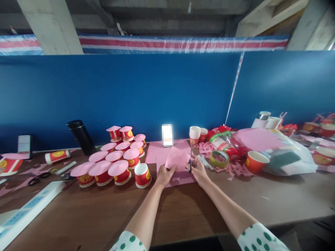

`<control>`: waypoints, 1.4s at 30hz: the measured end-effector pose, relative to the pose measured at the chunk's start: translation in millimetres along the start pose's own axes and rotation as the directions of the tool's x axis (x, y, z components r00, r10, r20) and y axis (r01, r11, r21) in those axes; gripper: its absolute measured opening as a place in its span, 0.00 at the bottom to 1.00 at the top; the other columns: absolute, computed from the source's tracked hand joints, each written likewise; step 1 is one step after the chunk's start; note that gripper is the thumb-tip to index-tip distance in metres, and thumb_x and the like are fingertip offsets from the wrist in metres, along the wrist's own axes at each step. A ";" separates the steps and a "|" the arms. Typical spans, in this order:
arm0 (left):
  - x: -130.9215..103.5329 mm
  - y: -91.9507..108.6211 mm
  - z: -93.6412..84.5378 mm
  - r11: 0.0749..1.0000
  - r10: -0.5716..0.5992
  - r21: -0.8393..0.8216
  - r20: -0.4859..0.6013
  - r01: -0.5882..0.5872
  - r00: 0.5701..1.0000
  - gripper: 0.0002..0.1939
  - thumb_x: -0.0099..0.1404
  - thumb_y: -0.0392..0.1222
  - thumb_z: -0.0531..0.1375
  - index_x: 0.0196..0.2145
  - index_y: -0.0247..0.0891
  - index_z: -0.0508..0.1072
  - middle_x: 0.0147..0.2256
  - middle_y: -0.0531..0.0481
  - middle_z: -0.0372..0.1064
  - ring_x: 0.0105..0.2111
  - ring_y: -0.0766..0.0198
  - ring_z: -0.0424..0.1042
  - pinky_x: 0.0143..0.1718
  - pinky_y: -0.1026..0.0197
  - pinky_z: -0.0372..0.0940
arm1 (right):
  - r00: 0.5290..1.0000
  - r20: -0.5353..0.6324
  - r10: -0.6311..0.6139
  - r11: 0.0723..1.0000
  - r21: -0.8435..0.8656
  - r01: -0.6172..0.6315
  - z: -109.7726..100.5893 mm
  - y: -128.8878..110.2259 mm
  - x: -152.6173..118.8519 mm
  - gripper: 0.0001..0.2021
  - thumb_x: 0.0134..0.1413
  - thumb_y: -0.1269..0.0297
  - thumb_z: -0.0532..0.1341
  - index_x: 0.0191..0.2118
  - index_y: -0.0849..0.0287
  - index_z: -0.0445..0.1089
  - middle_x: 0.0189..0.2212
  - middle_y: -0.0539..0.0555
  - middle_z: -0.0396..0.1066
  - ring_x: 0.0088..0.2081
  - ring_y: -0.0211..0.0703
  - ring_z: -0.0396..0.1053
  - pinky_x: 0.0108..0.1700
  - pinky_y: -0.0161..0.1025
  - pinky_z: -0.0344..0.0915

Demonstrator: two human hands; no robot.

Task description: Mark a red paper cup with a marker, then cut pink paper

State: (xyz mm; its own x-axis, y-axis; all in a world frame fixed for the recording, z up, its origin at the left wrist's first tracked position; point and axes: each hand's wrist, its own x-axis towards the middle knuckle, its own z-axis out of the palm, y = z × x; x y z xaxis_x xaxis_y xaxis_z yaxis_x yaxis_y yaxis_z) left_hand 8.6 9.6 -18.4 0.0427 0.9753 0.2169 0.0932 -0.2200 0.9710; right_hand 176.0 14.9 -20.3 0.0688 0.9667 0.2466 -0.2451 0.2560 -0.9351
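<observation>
My left hand (164, 176) grips the lower left edge of a piece of pink paper (178, 158), thumb on top. In my right hand (198, 171) is a pair of scissors (191, 161), its dark blades pointing up and away from me at the paper's right edge. How far the blades are apart is too small to tell. Beneath the hands lie larger pink sheets (151, 153). Left of my left hand stands an upside-down red paper cup (142, 176) with a white base. Several similar cups topped with pink paper discs (119, 168) stand beyond it.
Right of my hands are pink scraps (237, 169), a tape roll (219, 159), a red-and-green plastic package (221, 139) and an orange cup (257, 161). Leftward are a black bottle (81, 137), another pair of scissors (39, 178) and a white power strip (32, 209). A blue partition (146, 90) closes the back.
</observation>
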 end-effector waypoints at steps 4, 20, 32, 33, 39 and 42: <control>-0.8 3.0 -0.5 1.000 -0.005 0.021 -0.011 0.005 1.000 0.17 0.50 0.49 0.62 0.27 0.28 0.73 0.25 0.43 0.73 0.28 0.58 0.71 0.27 0.63 0.63 | 1.000 -0.002 0.002 1.000 0.003 -0.002 0.7 -0.7 -0.1 0.32 0.32 0.60 0.70 0.47 0.58 0.61 0.24 0.47 0.70 0.26 0.39 0.69 0.28 0.35 0.65; -1.1 1.1 -1.6 1.000 -0.012 -0.004 -0.001 0.012 1.000 0.16 0.48 0.48 0.64 0.26 0.29 0.73 0.23 0.44 0.72 0.26 0.59 0.71 0.25 0.64 0.62 | 1.000 -0.006 0.018 1.000 -0.004 -0.018 2.3 -4.3 -1.7 0.30 0.32 0.60 0.70 0.45 0.59 0.61 0.23 0.47 0.69 0.25 0.38 0.68 0.26 0.34 0.64; -0.7 0.1 -1.4 0.999 -0.026 -0.021 -0.012 0.026 1.000 0.19 0.48 0.50 0.64 0.28 0.28 0.73 0.25 0.43 0.73 0.27 0.58 0.71 0.26 0.63 0.63 | 1.000 -0.010 0.017 1.000 0.001 -0.017 3.3 -6.0 -1.7 0.30 0.31 0.59 0.70 0.44 0.58 0.62 0.21 0.46 0.68 0.24 0.37 0.67 0.26 0.34 0.63; -0.8 0.9 -1.2 0.998 -0.030 -0.046 -0.014 0.030 0.999 0.19 0.47 0.50 0.64 0.28 0.28 0.74 0.25 0.43 0.73 0.27 0.58 0.71 0.26 0.63 0.64 | 1.000 -0.012 0.015 1.000 0.007 -0.015 3.5 -6.3 -1.7 0.30 0.31 0.60 0.70 0.44 0.58 0.62 0.21 0.45 0.68 0.23 0.36 0.66 0.26 0.34 0.62; 0.5 2.3 -0.9 0.964 -0.170 -0.215 -0.050 0.155 0.984 0.23 0.45 0.52 0.65 0.31 0.27 0.74 0.21 0.46 0.71 0.20 0.62 0.69 0.19 0.63 0.64 | 1.000 -0.009 -0.021 1.000 -0.008 0.021 5.0 -8.3 -2.8 0.30 0.33 0.60 0.69 0.47 0.58 0.61 0.19 0.43 0.64 0.21 0.34 0.63 0.24 0.31 0.59; 2.8 0.5 -1.9 0.950 -0.223 -0.248 -0.118 0.189 0.968 0.25 0.43 0.53 0.66 0.31 0.27 0.74 0.20 0.46 0.70 0.19 0.63 0.68 0.16 0.64 0.63 | 0.998 -0.014 -0.057 0.996 -0.065 0.055 7.6 -10.5 -5.3 0.27 0.35 0.58 0.68 0.45 0.58 0.63 0.20 0.45 0.64 0.22 0.35 0.64 0.23 0.32 0.59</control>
State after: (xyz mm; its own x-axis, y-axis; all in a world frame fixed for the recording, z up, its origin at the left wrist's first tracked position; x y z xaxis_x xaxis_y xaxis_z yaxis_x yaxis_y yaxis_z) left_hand 6.9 12.2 -17.2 -0.0971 0.9953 0.0053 -0.1501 -0.0199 0.9885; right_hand 170.9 7.1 -9.8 0.0963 0.9505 0.2954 -0.1776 0.3084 -0.9345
